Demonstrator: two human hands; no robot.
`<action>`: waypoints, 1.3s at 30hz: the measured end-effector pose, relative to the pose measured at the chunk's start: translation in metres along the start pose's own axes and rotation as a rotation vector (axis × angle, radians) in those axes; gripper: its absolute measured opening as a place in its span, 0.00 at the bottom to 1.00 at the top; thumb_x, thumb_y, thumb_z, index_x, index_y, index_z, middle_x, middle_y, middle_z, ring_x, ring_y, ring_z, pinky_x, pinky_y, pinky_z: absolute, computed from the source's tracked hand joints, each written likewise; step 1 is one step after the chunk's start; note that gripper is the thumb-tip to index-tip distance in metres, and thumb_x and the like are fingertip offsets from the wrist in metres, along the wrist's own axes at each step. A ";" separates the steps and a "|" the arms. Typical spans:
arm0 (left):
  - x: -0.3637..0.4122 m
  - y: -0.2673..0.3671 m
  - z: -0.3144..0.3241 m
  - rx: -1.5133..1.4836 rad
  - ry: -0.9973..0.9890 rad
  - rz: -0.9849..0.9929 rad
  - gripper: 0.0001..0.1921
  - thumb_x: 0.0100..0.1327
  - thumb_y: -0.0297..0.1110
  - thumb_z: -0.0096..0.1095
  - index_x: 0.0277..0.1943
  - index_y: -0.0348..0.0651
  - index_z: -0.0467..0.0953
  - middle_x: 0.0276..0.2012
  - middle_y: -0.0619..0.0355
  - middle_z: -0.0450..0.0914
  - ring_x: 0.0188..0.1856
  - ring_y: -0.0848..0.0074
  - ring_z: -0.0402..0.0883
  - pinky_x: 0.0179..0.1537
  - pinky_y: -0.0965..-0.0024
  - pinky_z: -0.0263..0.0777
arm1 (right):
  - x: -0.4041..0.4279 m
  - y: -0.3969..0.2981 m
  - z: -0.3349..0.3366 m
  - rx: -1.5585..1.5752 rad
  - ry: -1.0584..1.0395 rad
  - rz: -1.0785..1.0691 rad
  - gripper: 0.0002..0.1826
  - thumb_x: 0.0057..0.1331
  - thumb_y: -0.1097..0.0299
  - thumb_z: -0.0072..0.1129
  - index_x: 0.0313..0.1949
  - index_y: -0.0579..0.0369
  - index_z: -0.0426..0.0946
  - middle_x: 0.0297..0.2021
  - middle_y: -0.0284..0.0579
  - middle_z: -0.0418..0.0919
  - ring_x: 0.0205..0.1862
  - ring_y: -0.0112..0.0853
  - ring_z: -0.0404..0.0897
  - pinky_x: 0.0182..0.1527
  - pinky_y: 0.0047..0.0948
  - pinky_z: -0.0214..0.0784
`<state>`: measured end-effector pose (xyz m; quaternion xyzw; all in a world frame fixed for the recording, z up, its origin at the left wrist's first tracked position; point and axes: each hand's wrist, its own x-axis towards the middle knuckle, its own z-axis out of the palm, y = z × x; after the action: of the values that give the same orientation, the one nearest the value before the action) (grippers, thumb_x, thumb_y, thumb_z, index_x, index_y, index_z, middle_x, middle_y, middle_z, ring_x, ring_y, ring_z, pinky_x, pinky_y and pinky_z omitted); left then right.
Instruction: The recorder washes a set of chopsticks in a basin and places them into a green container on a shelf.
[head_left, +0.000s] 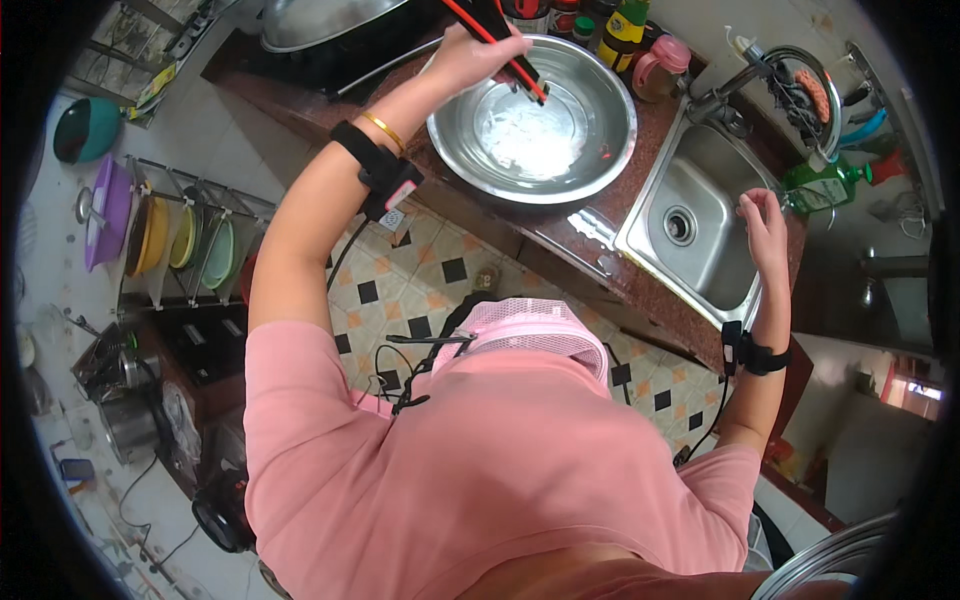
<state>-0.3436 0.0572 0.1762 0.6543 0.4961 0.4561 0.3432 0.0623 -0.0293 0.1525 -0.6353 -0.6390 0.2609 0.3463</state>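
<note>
My left hand (484, 56) is closed around a bundle of black and red sticks, apparently chopsticks (528, 79). Their lower ends point down over a wide stainless steel basin (442, 146), which stands on the dark red stone counter and seems to hold some clear water. My right hand (765, 221) hovers at the right rim of the steel sink (697, 180), its fingers loosely bent and nothing visible in them. Close to it stands a green dish soap bottle (821, 186). A faucet (716, 101) rises behind the sink.
Sauce bottles (626, 34) and a pink-lidded jar (660, 71) stand behind the basin. A lidded wok (330, 22) sits at the back left. Water wets the counter edge (596, 229). Left of me is a rack with coloured basins (150, 236); patterned floor tiles (409, 262) show below.
</note>
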 end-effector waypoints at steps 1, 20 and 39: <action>-0.001 0.010 0.003 0.002 0.018 0.020 0.09 0.49 0.33 0.60 0.28 0.35 0.74 0.22 0.55 0.76 0.21 0.74 0.78 0.22 0.77 0.75 | -0.001 0.006 -0.001 0.001 -0.003 -0.001 0.11 0.57 0.65 0.51 0.33 0.61 0.67 0.26 0.37 0.70 0.28 0.20 0.68 0.31 0.18 0.61; -0.013 0.005 0.044 -0.063 0.160 -0.155 0.09 0.50 0.34 0.58 0.26 0.37 0.73 0.18 0.56 0.75 0.16 0.77 0.74 0.18 0.75 0.70 | 0.023 0.112 0.019 0.183 -0.306 0.317 0.08 0.60 0.62 0.47 0.33 0.50 0.64 0.29 0.31 0.67 0.30 0.20 0.69 0.28 0.19 0.57; -0.036 0.007 0.020 -0.378 0.197 -0.344 0.10 0.50 0.35 0.57 0.27 0.35 0.72 0.21 0.53 0.76 0.16 0.74 0.76 0.18 0.76 0.72 | 0.036 0.106 0.025 0.143 -0.344 0.365 0.06 0.58 0.64 0.48 0.34 0.45 0.64 0.28 0.28 0.67 0.28 0.19 0.69 0.24 0.18 0.55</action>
<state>-0.3263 0.0210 0.1662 0.4372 0.5369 0.5371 0.4818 0.1116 0.0152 0.0584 -0.6603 -0.5431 0.4679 0.2239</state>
